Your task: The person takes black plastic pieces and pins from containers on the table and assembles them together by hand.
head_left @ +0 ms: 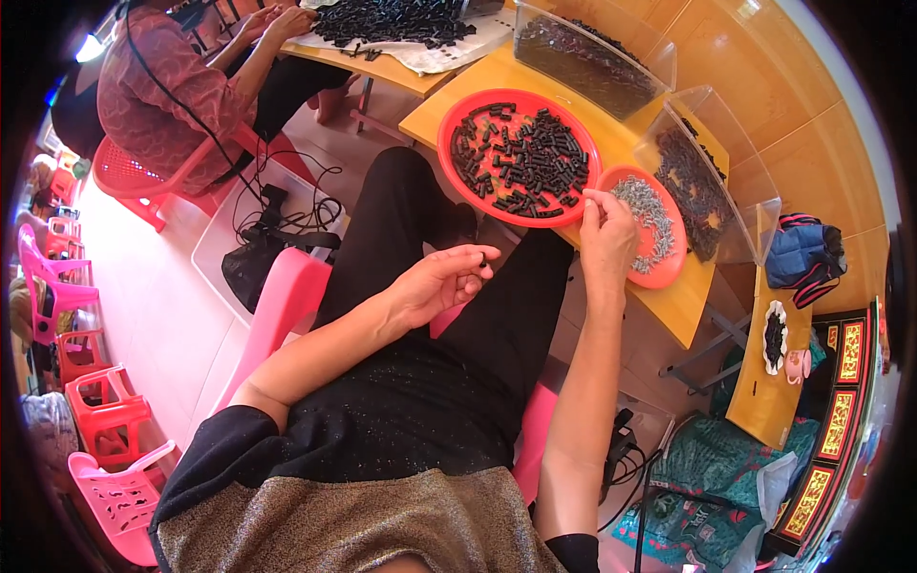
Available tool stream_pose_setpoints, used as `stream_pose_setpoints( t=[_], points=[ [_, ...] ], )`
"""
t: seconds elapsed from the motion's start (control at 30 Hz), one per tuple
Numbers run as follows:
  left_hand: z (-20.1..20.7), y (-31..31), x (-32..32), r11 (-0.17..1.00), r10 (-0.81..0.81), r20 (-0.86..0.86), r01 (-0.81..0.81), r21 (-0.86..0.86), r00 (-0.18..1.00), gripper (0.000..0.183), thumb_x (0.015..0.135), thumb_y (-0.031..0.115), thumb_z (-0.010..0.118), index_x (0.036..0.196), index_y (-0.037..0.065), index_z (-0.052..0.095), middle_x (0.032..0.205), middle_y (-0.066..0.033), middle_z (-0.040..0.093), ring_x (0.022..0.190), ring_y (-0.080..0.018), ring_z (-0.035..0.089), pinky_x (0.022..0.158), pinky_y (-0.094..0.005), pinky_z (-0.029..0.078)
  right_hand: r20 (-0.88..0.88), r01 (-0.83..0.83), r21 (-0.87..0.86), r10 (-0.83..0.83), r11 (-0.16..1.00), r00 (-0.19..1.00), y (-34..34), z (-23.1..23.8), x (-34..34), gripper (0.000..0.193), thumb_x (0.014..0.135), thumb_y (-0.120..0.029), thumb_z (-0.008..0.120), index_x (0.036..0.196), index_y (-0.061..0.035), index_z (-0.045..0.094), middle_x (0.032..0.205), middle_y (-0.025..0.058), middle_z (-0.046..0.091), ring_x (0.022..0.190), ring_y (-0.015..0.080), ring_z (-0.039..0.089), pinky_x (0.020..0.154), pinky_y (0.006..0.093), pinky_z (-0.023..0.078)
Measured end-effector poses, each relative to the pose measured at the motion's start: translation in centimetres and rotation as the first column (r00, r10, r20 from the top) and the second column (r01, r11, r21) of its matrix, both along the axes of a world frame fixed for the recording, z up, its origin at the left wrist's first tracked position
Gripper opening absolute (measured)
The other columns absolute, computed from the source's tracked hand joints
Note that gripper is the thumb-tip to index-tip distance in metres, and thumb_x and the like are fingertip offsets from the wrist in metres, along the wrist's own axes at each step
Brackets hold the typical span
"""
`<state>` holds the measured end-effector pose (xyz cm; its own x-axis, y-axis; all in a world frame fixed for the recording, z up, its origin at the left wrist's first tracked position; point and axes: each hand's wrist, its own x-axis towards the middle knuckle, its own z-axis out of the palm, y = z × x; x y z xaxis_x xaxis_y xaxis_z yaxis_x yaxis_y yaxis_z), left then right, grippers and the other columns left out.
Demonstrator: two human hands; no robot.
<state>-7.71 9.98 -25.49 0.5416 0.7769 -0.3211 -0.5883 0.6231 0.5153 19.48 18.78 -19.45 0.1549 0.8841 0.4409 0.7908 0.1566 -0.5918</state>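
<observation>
My left hand point(441, 286) is raised over my lap with thumb and fingertips closed on a small black piece point(484, 264). My right hand point(608, 234) is at the near right rim of a round red tray point(445, 158), its thumb and finger pinched together; whatever is between them is too small to make out. Many short black tube-like pieces point(544, 158) lie in that tray. Beside my right hand, a smaller orange-red dish point(669, 272) holds many small grey metal-looking parts point(650, 215).
Two clear plastic bins point(592, 76) of dark pieces stand on the wooden table point(430, 119). At the upper left, another person point(177, 95) sits by a heap of black pieces point(392, 21). A pink chair arm point(287, 296) is by my left elbow; bags point(716, 468) lie lower right.
</observation>
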Motion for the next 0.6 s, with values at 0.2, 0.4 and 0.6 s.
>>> stream_pose_setpoints(
  t=[0.2,0.4,0.6],
  points=[
    [0.29,-0.09,-0.13,1.0,-0.01,0.0,0.01,0.015,1.0,0.031,0.109,0.023,0.068,0.137,0.008,0.07,0.104,0.0006,0.075,0.079,-0.0052,0.064,0.072,-0.0213,0.051,0.047,-0.018,0.015,0.018,1.0,0.999,-0.3,0.19,-0.52,0.015,0.098,-0.012,0.071,0.107,-0.0072,0.081,0.097,0.0175,0.073,0.093,0.0397,0.071,0.084,0.0512,0.055],
    [0.34,-0.15,-0.15,1.0,-0.007,0.014,0.007,0.01,1.0,0.03,0.11,0.022,0.067,0.136,0.008,0.07,0.103,-0.0001,0.075,0.08,-0.0061,0.064,0.073,-0.0216,0.051,0.022,-0.02,-0.001,0.02,1.0,1.0,-0.37,0.14,-0.41,0.014,0.098,-0.012,0.071,0.107,-0.0068,0.08,0.097,0.0184,0.072,0.093,0.0405,0.071,0.083,0.0515,0.055],
    [0.26,-0.12,-0.21,1.0,-0.006,0.026,0.005,0.012,1.0,0.03,0.11,0.022,0.067,0.136,0.008,0.07,0.103,-0.0004,0.075,0.08,-0.0069,0.064,0.072,-0.0224,0.05,0.041,-0.019,-0.005,0.019,1.0,0.999,-0.41,0.05,-0.33,0.015,0.098,-0.012,0.071,0.107,-0.0062,0.08,0.098,0.0183,0.072,0.094,0.0405,0.071,0.084,0.0513,0.055]
  ],
)
